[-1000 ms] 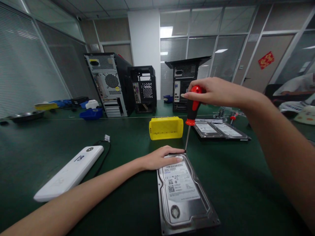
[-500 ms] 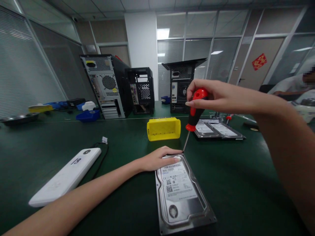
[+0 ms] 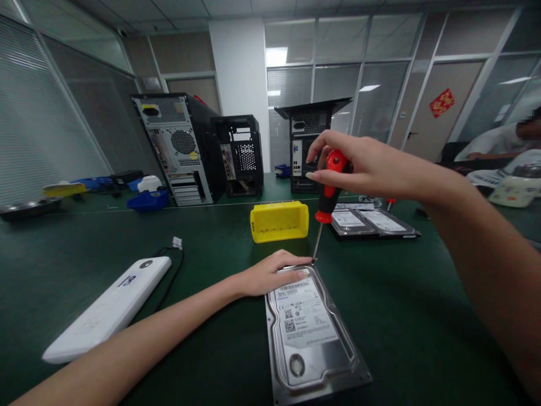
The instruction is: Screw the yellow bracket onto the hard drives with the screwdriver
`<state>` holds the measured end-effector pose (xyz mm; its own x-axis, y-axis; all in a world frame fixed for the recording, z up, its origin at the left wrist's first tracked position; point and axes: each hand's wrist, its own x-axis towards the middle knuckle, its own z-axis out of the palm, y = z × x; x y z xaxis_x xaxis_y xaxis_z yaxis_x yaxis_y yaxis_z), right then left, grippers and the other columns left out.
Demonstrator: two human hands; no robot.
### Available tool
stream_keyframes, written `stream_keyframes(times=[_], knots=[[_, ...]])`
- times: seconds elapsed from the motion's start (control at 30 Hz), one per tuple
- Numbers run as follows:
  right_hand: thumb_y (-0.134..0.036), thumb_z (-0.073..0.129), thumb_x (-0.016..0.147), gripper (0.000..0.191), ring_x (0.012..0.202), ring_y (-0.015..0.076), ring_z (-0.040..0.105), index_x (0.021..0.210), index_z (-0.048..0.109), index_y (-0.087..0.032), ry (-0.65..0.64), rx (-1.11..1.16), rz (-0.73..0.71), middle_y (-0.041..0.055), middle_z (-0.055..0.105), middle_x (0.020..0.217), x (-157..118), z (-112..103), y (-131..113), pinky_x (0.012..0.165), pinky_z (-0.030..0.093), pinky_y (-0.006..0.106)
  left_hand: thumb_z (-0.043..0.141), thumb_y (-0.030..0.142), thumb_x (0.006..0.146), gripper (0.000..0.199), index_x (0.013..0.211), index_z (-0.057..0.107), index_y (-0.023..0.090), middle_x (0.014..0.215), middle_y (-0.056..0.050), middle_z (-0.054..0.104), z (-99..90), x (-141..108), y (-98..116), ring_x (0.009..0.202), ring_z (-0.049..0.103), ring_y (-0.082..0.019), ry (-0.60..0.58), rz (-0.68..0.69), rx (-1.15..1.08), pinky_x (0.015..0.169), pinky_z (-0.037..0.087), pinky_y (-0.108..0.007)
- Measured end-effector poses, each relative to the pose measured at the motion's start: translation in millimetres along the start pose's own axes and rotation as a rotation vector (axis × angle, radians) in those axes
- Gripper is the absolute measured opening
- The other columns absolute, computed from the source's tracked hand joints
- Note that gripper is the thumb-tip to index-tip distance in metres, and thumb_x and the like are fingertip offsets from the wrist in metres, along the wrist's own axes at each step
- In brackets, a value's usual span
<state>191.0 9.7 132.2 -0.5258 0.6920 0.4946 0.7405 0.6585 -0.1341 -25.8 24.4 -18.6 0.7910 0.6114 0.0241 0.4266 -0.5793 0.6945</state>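
A silver hard drive [image 3: 310,332] with a white label lies flat on the green table in front of me. My left hand [image 3: 273,274] grips its far end, thumb on the top and index finger stretched along the far edge. In my right hand [image 3: 344,160] is a red and black screwdriver [image 3: 328,194], slightly tilted, its shaft pointing down. The thumb and fingertips stand somewhat apart around the handle. The tip meets the drive's far right corner, right beside my left index fingertip. Whether a screw sits under the tip is too small to tell.
Just beyond the drive stands a yellow bin [image 3: 279,223] with tiny bits inside. More hard drives [image 3: 374,220] lie to the right. A white power bank [image 3: 110,307] with a cable is at left. Computer cases [image 3: 181,146] line the back. A person [image 3: 492,141] sits far right.
My right hand's fingers have loosened and spread from the screwdriver handle. The tip stays at the same corner, and my left hand keeps its hold. The view has shifted slightly.
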Motion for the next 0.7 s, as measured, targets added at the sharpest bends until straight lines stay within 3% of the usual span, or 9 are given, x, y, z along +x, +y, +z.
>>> stream_keyframes(times=[0.13, 0.23, 0.43, 0.7], knots=[[-0.041, 0.048, 0.084, 0.042, 0.081, 0.0196, 0.054, 0.122, 0.042, -0.023, -0.083, 0.086, -0.002, 0.0068, 0.055, 0.103, -5.4, -7.0, 3.9, 0.060, 0.040, 0.028, 0.041, 0.049, 0.090, 0.050, 0.132, 0.044, 0.022, 0.124, -0.008, 0.051, 1.1, 1.4, -3.0, 0.114, 0.045, -0.020, 0.008, 0.021, 0.004, 0.099, 0.034, -0.032], [-0.040, 0.045, 0.086, 0.037, 0.083, 0.0189, 0.053, 0.117, 0.044, -0.020, -0.148, 0.133, -0.048, 0.0074, 0.054, 0.104, -6.5, -8.9, 1.7, 0.062, 0.041, 0.028, 0.041, 0.047, 0.090, 0.051, 0.132, 0.044, 0.019, 0.124, -0.009, 0.051, 1.6, 1.5, -2.7, 0.115, 0.045, -0.020, 0.015, 0.032, 0.015, 0.100, 0.034, -0.032], [-0.049, 0.052, 0.080, 0.038, 0.071, 0.0144, 0.049, 0.098, 0.050, -0.015, 0.015, 0.024, -0.087, 0.0052, 0.055, 0.088, 2.9, 5.6, -4.9, 0.057, 0.037, 0.027, 0.040, 0.048, 0.090, 0.051, 0.134, 0.041, 0.021, 0.125, -0.008, 0.050, 1.1, -0.2, 0.6, 0.114, 0.045, -0.020, 0.016, 0.006, 0.017, 0.099, 0.034, -0.032], [-0.042, 0.046, 0.085, 0.032, 0.071, 0.0139, 0.050, 0.103, 0.048, -0.015, 0.006, 0.046, -0.092, 0.0051, 0.055, 0.089, 4.2, 8.8, -1.0, 0.060, 0.037, 0.028, 0.042, 0.045, 0.090, 0.049, 0.132, 0.044, 0.020, 0.124, -0.007, 0.052, 2.2, 0.6, -1.6, 0.114, 0.045, -0.019, 0.016, 0.019, 0.013, 0.099, 0.033, -0.030]])
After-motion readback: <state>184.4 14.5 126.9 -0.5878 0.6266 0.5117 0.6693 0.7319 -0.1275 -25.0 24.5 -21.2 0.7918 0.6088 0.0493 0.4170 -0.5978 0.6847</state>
